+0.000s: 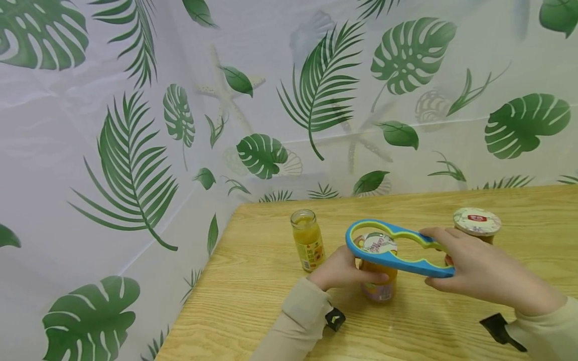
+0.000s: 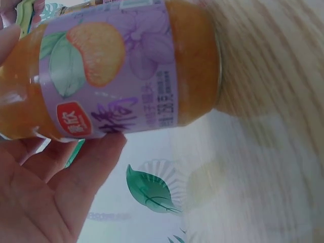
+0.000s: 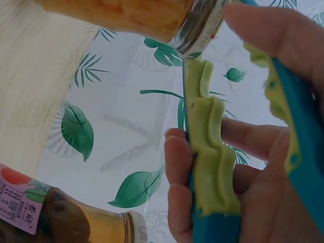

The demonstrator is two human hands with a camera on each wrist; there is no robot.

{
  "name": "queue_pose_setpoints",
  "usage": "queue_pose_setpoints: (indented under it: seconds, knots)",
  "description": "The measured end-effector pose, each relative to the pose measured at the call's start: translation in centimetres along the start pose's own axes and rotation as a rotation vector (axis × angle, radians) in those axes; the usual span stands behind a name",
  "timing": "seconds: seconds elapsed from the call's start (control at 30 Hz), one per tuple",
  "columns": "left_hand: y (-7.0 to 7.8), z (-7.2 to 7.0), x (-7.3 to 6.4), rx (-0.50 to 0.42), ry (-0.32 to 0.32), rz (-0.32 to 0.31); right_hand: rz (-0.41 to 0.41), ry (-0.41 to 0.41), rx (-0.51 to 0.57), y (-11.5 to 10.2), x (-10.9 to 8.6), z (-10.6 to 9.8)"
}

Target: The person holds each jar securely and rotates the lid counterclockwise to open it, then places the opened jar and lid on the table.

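Observation:
My left hand [image 1: 339, 271] grips a glass jar of orange fruit [image 1: 380, 290] with a purple label, standing on the table; its fingers go behind the glass. In the left wrist view the jar's label [image 2: 109, 71] shows a mandarin segment. My right hand [image 1: 483, 265] holds a blue and yellow-green jar opener [image 1: 406, 263] with several scalloped openings. In the head view, the opener's far loop frames the jar's white patterned lid [image 1: 380, 242]. The opener's ridged inner side [image 3: 210, 147] lies by the lid's rim in the right wrist view; whether it touches cannot be told.
A lidless glass jar with yellow contents [image 1: 308, 243] stands left of my left hand. Behind my right hand is another jar with a white patterned lid [image 1: 477, 221]; it holds dark contents [image 3: 66, 217]. The wooden table [image 1: 253, 250] meets a leaf-printed cloth [image 1: 343, 170] behind.

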State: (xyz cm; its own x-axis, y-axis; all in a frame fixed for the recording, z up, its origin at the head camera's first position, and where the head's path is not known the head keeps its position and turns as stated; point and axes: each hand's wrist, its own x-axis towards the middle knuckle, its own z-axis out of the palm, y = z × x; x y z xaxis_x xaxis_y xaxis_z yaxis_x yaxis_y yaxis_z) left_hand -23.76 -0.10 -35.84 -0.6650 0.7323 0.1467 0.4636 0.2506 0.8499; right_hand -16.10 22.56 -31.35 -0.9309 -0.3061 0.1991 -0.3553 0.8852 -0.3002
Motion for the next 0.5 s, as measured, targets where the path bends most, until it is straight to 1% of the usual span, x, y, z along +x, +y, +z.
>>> queue_pose_setpoints:
  seconds: [0.1, 0.27, 0.5]
  knots:
    - [-0.14, -0.11, 0.01, -0.006, -0.018, -0.008, -0.012, 0.003, -0.021, 0.13, -0.14, -0.11]
    - [-0.32, -0.16, 0.01, 0.009, -0.026, -0.059, -0.015, -0.001, -0.053, 0.43, -0.27, -0.23]
    - [-0.29, -0.21, 0.02, 0.054, -0.036, -0.084, -0.013, -0.024, -0.041, 0.67, -0.38, -0.43]
